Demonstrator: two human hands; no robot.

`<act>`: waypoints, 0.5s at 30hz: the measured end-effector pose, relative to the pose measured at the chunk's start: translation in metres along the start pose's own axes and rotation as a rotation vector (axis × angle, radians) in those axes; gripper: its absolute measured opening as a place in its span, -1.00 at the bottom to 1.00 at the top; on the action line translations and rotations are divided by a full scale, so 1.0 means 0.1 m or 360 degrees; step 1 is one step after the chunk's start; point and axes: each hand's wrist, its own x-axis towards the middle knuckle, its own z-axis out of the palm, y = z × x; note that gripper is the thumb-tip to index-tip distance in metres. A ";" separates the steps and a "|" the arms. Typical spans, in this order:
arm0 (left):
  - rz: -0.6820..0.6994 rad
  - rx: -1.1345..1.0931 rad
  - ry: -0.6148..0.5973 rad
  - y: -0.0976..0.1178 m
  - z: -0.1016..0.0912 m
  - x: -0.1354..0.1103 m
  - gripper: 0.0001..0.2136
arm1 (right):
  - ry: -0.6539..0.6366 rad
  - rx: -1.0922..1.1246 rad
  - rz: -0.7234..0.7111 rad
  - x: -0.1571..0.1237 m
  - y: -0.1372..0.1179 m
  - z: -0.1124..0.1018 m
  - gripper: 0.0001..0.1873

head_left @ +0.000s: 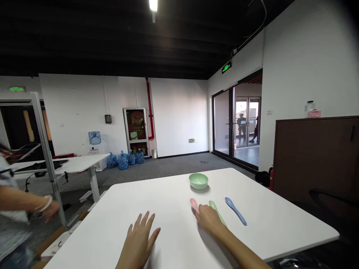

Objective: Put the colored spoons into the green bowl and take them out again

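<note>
A pink spoon (194,204) lies on the white table (168,198); my right hand (209,218) is closed over its handle, so only the bowl end shows past the fingers. Just right of that hand is a light green spoon (213,206), partly covered by it. Farther right a blue spoon (235,211) rests at a slant, apart from both hands. Behind the spoons stands a green bowl (198,181), upright. My left hand (139,239) is spread with nothing in it, above or on the table's near left part; contact cannot be made out.
Another person's arm (25,201) is at the left, beside a metal post (46,149). A second white table (84,163) stands behind it, with blue water jugs (122,160) near the wall. To the right are a brown cabinet (314,160) and a black chair (322,196).
</note>
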 end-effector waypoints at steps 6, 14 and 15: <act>0.0010 -0.0022 0.0027 -0.01 0.01 0.02 -0.43 | 0.0128 -0.0068 0.0020 0.33 0.19 -0.45 -0.62; 0.0029 -0.0018 0.0015 -0.04 0.05 0.05 -0.42 | 0.0187 -0.0086 0.0091 0.93 0.32 -0.69 -0.61; 0.0024 -0.0013 0.0009 -0.04 0.04 0.05 -0.42 | 0.0183 -0.0083 0.0109 1.00 0.34 -0.69 -0.62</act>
